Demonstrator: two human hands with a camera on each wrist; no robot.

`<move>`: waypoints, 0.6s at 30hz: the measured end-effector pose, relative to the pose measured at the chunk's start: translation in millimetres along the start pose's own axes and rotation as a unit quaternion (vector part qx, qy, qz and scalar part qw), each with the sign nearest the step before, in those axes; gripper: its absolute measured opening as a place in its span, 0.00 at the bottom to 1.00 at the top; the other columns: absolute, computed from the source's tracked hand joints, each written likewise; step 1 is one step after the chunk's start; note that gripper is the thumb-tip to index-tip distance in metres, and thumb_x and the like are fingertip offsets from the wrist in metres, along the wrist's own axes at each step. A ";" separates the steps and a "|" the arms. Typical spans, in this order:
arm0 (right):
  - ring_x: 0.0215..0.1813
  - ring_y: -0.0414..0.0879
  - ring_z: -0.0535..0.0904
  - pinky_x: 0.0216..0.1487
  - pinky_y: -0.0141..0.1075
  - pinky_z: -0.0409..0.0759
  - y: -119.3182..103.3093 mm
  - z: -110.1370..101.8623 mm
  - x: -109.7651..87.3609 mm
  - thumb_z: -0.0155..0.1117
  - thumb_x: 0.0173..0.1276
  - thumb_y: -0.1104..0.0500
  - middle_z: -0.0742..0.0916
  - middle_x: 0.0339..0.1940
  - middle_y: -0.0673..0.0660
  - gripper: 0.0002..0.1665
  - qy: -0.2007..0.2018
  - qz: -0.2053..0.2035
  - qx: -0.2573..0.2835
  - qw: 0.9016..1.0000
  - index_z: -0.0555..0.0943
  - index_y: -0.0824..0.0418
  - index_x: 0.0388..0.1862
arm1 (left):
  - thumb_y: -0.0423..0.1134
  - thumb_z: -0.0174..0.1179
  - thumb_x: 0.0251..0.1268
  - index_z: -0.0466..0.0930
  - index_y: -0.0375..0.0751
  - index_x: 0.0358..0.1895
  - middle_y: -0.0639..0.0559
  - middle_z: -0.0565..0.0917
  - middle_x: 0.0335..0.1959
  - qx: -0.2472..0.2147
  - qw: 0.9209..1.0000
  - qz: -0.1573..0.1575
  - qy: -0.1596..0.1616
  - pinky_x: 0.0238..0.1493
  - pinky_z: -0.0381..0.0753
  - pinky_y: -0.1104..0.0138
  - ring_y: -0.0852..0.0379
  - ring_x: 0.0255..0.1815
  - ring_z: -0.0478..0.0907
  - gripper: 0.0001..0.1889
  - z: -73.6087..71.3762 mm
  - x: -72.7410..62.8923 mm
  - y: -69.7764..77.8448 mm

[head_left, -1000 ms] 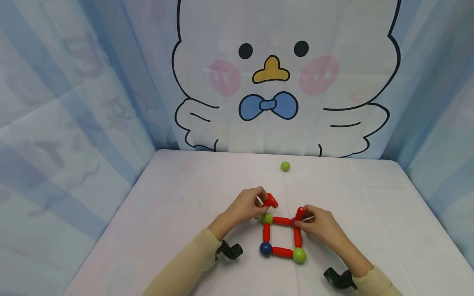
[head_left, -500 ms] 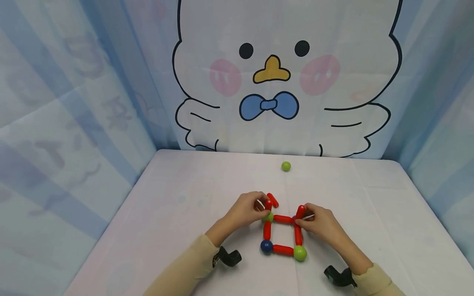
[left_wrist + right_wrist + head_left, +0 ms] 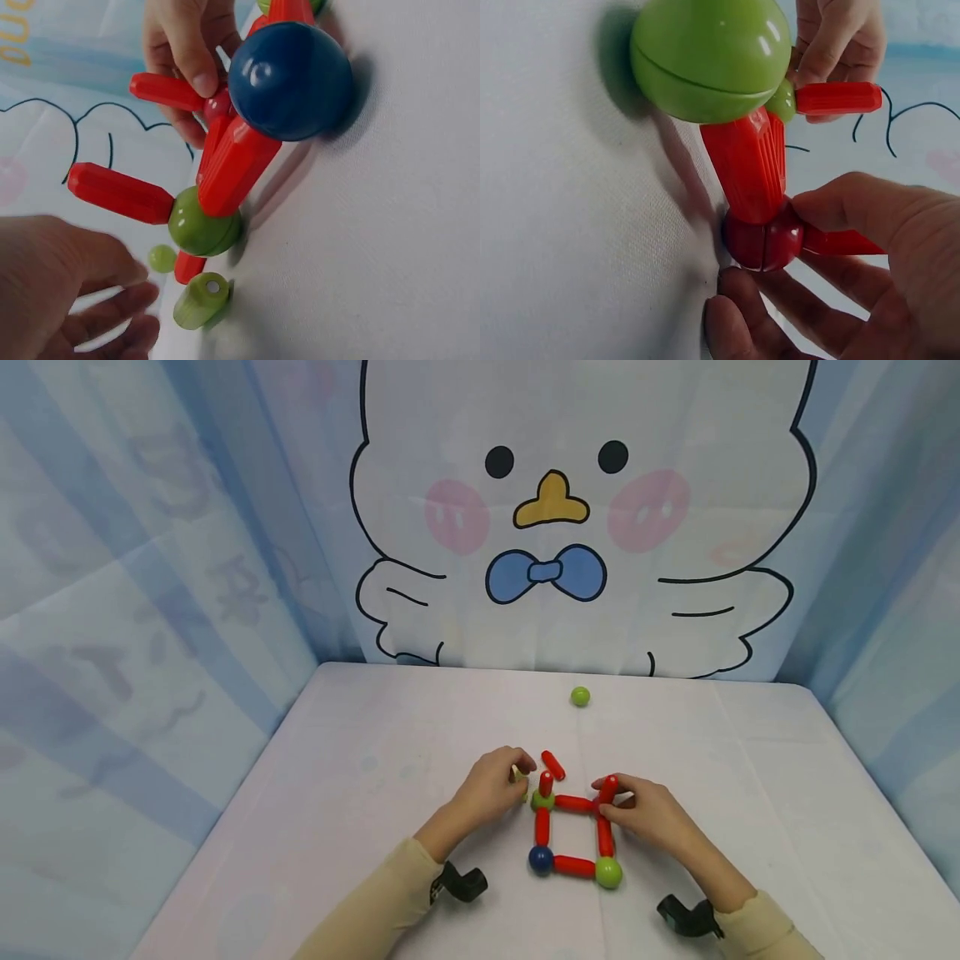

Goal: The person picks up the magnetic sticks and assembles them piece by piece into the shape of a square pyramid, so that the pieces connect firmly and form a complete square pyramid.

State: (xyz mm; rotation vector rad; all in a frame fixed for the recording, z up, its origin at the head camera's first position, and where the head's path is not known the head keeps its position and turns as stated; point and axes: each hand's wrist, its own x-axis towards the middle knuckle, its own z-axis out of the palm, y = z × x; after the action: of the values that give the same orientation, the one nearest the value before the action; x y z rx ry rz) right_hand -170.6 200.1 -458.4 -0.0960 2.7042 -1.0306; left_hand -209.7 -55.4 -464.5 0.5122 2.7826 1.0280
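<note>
A square of red magnetic rods joined by balls lies on the table: a blue ball [image 3: 541,860] and a green ball [image 3: 608,872] in front, a smaller-looking green ball [image 3: 543,800] and a dark red ball [image 3: 763,238] behind. Red rods stand up from both rear balls, the left rod [image 3: 120,193] free of any hand. My left hand [image 3: 491,787] hovers just left of it, fingers loosely bent and holding nothing, beside a green rod [image 3: 201,300] lying on the table. With thumb and fingers, my right hand [image 3: 643,806] grips the dark red ball at the base of its upright rod [image 3: 608,789].
A loose red rod [image 3: 552,765] lies just behind the square. Farther back, near the table's rear edge, sits a single green ball [image 3: 580,696]. A printed curtain [image 3: 420,618] rises behind the white-covered table [image 3: 405,718].
My left hand brought a red rod upright onto the rear left green ball, then let go and drew back slightly left. My right hand stays at the dark red ball.
</note>
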 end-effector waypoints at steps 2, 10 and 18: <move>0.45 0.49 0.83 0.42 0.41 0.85 0.5 -0.4 1.3 0.72 0.67 0.58 0.88 0.48 0.57 0.21 -0.009 0.004 -0.001 1.000 0.84 0.57 0.59 | 0.37 0.63 0.72 0.83 0.44 0.52 0.52 0.82 0.45 0.030 0.999 -0.016 0.020 0.43 0.81 0.70 0.59 0.40 0.76 0.10 0.3 0.7 -0.5; 0.45 0.50 0.82 0.42 0.41 0.84 4.2 -3.5 2.4 0.73 0.66 0.57 0.87 0.46 0.58 0.20 -0.023 0.000 0.010 1.000 0.86 0.60 0.57 | 0.48 0.67 0.69 0.82 0.42 0.57 0.52 0.78 0.37 0.121 0.991 -0.054 0.028 0.36 0.77 0.69 0.58 0.34 0.73 0.19 7.6 4.5 -3.5; 0.41 0.48 0.82 0.40 0.39 0.84 8.3 -3.5 -4.5 0.74 0.67 0.57 0.88 0.44 0.57 0.18 -0.004 0.009 0.002 1.000 0.86 0.60 0.54 | 0.44 0.71 0.66 0.81 0.46 0.53 0.54 0.78 0.34 0.129 0.990 -0.062 0.016 0.34 0.76 0.69 0.59 0.32 0.73 0.16 7.0 4.2 -4.6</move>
State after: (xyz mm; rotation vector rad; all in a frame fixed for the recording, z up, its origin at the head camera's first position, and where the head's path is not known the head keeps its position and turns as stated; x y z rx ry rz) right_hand -166.9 209.2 -460.5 -0.0742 2.6901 -1.0276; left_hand -213.2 -52.9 -472.8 0.3460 2.9497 0.6598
